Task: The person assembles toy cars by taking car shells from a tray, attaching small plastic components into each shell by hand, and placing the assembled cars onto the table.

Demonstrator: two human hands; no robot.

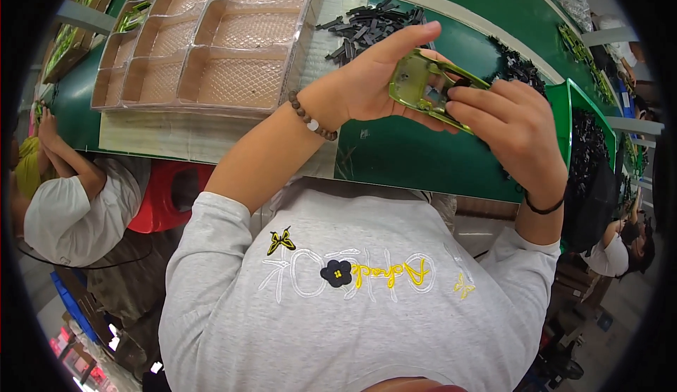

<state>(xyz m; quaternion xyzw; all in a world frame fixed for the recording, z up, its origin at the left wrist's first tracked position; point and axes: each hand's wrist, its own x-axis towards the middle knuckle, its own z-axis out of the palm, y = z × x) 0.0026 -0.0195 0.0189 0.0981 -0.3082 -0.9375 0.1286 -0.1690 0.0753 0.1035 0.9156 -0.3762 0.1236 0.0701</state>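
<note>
A translucent green plastic housing [415, 87] with a rectangular opening lies tilted across my left hand [374, 71]. That hand is closed around it from below, the thumb pointing up past its far edge. My right hand [509, 117] reaches over from the right, its fingers bent and pressed at the opening. At those fingertips a small black plastic part [462, 82] shows against the housing; the fingers hide most of it. Just beyond my left hand spreads a loose pile of black plastic parts [367, 29].
A clear compartment tray [243, 57] sits on the green table [409, 159] at left. More black parts [518, 60] lie at right, beside a green bin [570, 110] full of them. A person in a pale shirt [74, 216] works at far left near a red stool [159, 194].
</note>
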